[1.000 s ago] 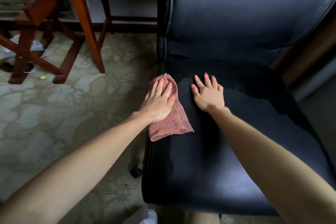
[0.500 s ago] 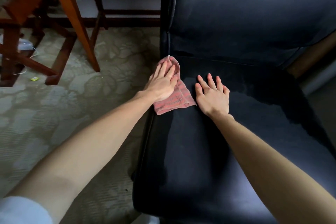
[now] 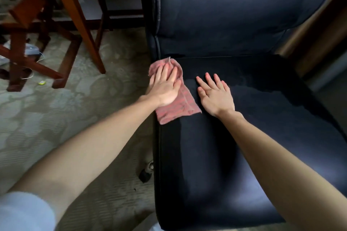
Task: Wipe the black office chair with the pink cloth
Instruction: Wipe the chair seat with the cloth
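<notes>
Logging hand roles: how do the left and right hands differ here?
The left hand presses flat on the pink cloth; the right hand rests bare on the chair seat. The left sits at the seat's left edge, the right nearer its middle. Both lie palm-down, fingers straight.

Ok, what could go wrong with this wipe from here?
1. The pink cloth lies at the left edge of the black office chair, only pressed by the flat left hand; a push outward could drop it onto the carpet.
2. The right hand rests on the chair; leaning harder may roll it.
</notes>
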The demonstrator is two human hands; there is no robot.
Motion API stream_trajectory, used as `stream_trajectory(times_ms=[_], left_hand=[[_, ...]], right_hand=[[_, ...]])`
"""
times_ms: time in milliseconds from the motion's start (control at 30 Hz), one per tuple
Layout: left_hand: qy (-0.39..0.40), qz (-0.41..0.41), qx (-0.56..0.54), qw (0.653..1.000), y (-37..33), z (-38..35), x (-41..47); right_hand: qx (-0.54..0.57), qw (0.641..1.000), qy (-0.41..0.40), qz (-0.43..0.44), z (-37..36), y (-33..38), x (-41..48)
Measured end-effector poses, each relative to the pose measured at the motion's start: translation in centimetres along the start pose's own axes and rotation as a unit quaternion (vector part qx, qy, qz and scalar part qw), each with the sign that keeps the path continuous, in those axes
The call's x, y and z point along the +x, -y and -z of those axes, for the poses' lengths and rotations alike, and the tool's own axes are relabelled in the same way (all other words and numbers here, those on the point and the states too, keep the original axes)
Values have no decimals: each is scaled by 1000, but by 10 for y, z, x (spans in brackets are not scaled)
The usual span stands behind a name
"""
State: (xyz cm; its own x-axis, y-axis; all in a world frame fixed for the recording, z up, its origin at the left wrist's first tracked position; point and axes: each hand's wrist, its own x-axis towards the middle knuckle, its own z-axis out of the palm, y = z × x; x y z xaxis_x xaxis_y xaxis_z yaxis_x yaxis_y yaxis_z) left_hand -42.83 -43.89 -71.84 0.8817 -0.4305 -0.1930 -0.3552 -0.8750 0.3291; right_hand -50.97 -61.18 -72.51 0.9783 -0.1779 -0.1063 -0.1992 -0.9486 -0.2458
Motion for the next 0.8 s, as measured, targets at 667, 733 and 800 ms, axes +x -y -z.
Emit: stream_trajectory(times_ms=[667, 733, 800], left_hand=[[1, -38, -46, 998, 4, -27, -90], [0, -30, -39, 999, 2, -23, -79], [-1, -15, -36, 999, 0, -18, -61]], right_hand=[[-17, 1000, -12, -14, -2, 5, -1], [-12, 1000, -8, -7, -1, 4, -1], [-1, 1000, -5, -3, 0, 2, 0]])
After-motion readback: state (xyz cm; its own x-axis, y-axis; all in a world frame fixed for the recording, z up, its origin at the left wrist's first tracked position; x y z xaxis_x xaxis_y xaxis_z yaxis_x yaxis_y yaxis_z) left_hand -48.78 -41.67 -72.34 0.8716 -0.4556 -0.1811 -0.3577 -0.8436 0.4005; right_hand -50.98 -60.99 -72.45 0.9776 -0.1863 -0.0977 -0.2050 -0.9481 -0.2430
